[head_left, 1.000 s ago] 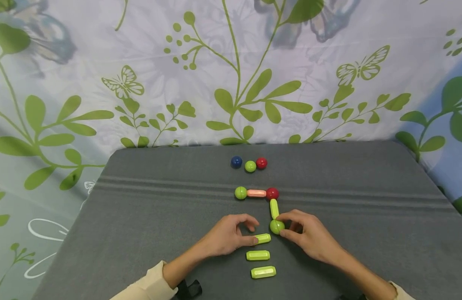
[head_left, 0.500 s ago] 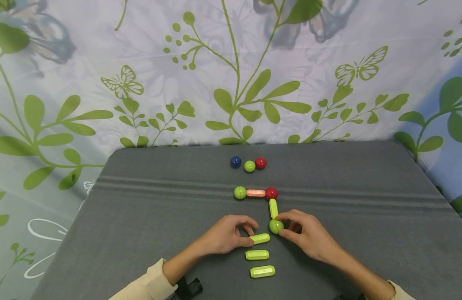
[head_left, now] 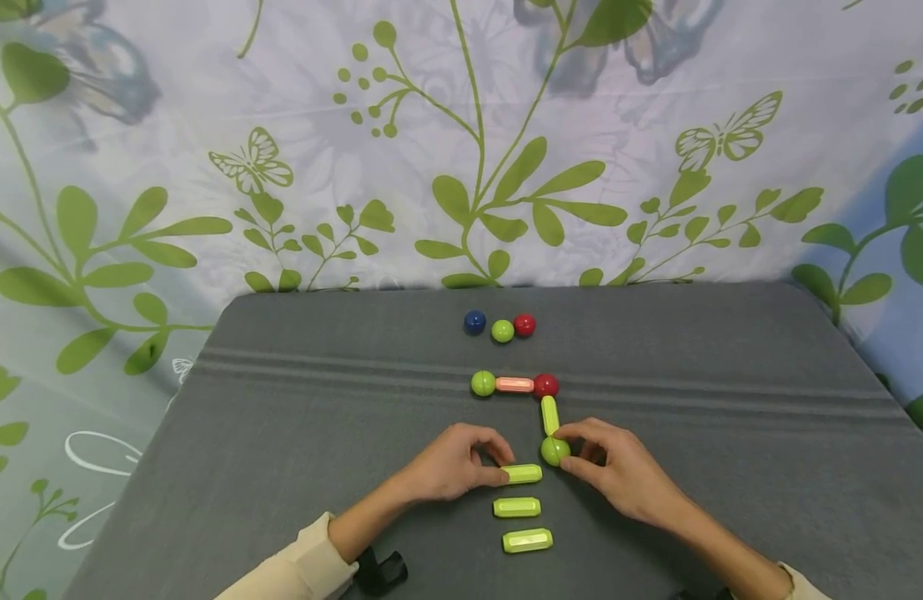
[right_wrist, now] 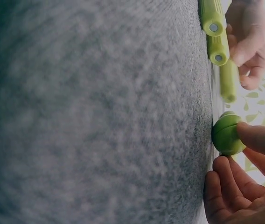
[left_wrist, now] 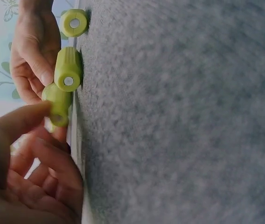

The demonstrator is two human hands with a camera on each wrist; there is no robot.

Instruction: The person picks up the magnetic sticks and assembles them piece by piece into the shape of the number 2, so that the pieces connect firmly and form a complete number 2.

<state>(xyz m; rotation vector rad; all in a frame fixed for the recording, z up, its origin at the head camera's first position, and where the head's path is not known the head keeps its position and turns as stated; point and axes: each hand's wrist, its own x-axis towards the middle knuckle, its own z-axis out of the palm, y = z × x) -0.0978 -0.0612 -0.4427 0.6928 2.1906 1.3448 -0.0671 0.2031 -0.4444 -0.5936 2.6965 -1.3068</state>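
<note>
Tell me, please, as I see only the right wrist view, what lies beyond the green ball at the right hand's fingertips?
Observer: In the head view, a green rod runs from that green ball to a red ball.
Operator: Thank you; does the left hand touch anything?
Observer: Yes, in the left wrist view, the left hand has its thumb on the end of the separate green rod nearest your ball.
Operator: And are any other balls farther back on the table?
Observer: Three sit in the back row, left to right: a blue ball, a second green ball and a second red ball.
</note>
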